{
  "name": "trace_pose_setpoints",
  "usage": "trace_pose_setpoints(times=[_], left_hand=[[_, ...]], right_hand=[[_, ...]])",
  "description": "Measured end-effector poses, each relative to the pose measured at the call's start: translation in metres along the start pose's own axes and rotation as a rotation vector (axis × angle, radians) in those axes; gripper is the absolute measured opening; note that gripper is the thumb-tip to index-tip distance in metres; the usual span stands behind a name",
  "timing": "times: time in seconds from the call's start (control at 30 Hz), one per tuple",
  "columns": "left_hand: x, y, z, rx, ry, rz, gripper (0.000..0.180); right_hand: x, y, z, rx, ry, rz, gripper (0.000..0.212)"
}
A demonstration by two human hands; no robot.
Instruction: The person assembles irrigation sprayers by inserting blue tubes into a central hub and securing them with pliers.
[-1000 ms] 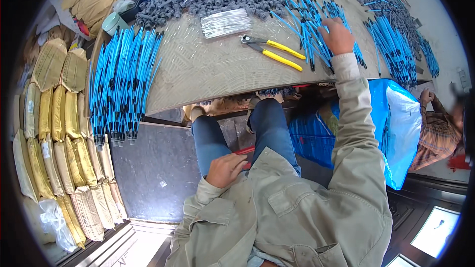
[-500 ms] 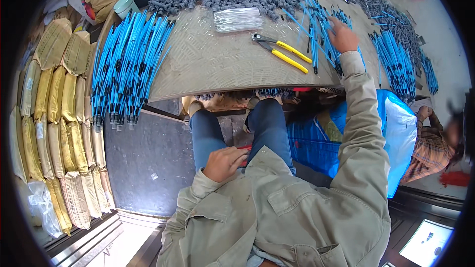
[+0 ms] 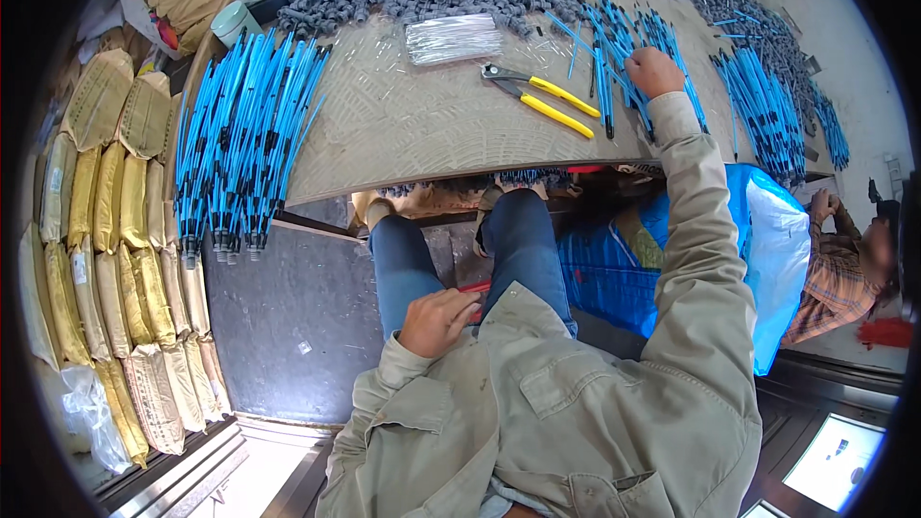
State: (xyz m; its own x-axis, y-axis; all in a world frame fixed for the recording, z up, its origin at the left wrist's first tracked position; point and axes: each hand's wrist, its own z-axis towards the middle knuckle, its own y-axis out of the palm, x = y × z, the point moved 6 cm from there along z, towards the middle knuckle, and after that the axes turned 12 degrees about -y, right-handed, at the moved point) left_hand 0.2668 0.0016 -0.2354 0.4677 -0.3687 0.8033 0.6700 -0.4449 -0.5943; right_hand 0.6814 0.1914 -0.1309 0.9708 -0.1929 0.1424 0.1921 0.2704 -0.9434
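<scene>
Lying near the table edge point(image 3: 422, 176), blue rods point(image 3: 603, 77) cross around the curled right hand point(image 3: 655, 72); whether it grips any, I cannot tell. Pulling 1 could drag tangled neighbours off. The left hand point(image 3: 439, 321) lies half-curled by the jacket point(image 3: 585, 364), its hold unclear.

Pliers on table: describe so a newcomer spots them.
On the table, find the blue rods at the right hand. Just left of them lie the pliers. Two bright yellow handles set them apart from the blue rods and silvery bundle.
</scene>
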Motion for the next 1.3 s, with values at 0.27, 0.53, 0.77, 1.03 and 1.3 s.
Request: trace_pose_setpoints(times=[0.27, 0.53, 0.77, 1.03, 1.3], left_hand=[[-0.002, -0.022, -0.001, 0.043, -0.006, -0.077, 0.017], [-0.013, -0.117, 0.064, 0.551, -0.164, -0.767, 0.048], [0.011, -0.134, 0.082, 0.618, -0.09, -0.919, 0.041], [-0.018, -0.123, 0.079, 0.862, -0.283, -1.288, 0.02], [-0.006, -0.143, 0.069, 0.729, -0.225, -1.042, 0.016]], right_hand=[[-0.034, -0.013, -0.021, 0.234, -0.225, 0.455, 0.015], [-0.214, -0.095, -0.125, 0.575, -0.492, 0.694, 0.006], [-0.282, -0.083, -0.201, 0.514, -0.557, 0.882, 0.01], [-0.282, -0.076, -0.197, 0.478, -0.621, 0.95, 0.012], [-0.088, -0.061, -0.084, 0.396, -0.344, 0.327, 0.011]])
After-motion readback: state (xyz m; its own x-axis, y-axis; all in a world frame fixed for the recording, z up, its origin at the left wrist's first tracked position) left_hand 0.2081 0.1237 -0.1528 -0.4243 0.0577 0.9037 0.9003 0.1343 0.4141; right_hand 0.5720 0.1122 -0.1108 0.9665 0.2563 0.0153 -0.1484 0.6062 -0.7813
